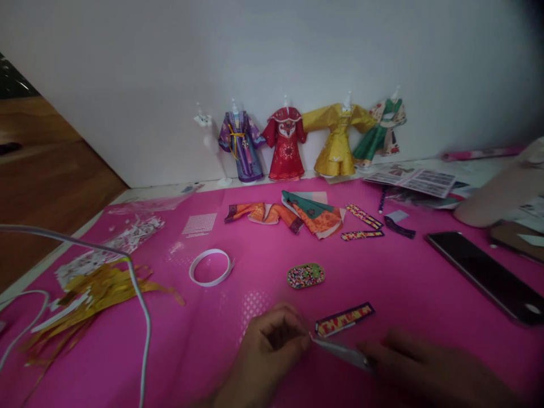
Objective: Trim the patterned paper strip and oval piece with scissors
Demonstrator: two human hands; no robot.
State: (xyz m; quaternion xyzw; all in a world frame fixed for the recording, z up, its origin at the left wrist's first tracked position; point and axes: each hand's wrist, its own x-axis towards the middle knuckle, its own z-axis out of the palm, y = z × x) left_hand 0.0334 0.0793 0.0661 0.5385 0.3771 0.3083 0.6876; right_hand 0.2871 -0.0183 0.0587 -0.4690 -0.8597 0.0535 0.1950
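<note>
My left hand point(272, 343) rests on the pink mat point(416, 283) near the front edge, its fingers curled and pinched at the tip of a thin silvery tool point(344, 353). My right hand point(419, 365) grips the other end of that tool, which looks like tweezers. Just beyond the tool lies a small patterned paper strip point(344, 319) with a dark border. An oval dish of tiny coloured beads point(306, 275) sits a little farther back. What my left fingers pinch is too small to tell.
Paper-dressed doll stands point(287, 141) line the white wall. Folded patterned paper point(314, 218), a tape ring point(211, 267), gold paper scraps point(93, 294), a white cable point(140, 306), a phone point(488, 275) and leaflets point(416, 180) lie around. Another person's arm point(501, 192) rests at right.
</note>
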